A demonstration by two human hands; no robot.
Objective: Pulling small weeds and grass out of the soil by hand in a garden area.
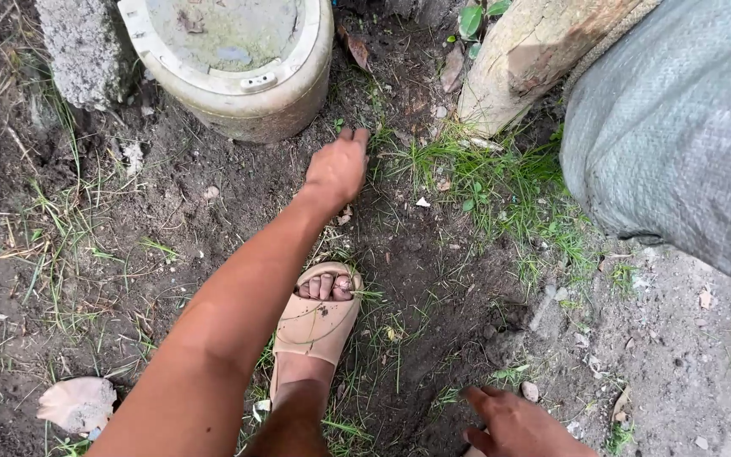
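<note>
The left hand [338, 167] reaches out over the dark soil, its fingers curled downward at the grass tuft [458, 169], which grows at about 3 o'clock from it, just beside the fingertips; whether they pinch any blades cannot be told. At 11 o'clock from that hand stands a dirty cream plastic container [239, 63], and at 1 o'clock a wooden log [535, 51] leans. The right hand [522, 423] rests low at 5 o'clock, fingers loosely spread and holding nothing, right of the sandalled foot [319, 326].

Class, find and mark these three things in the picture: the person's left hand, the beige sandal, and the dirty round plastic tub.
left hand [338, 167], head view, on the back of the hand.
beige sandal [316, 326], head view, on the wide strap.
plastic tub [251, 89], head view, on the front rim.
</note>
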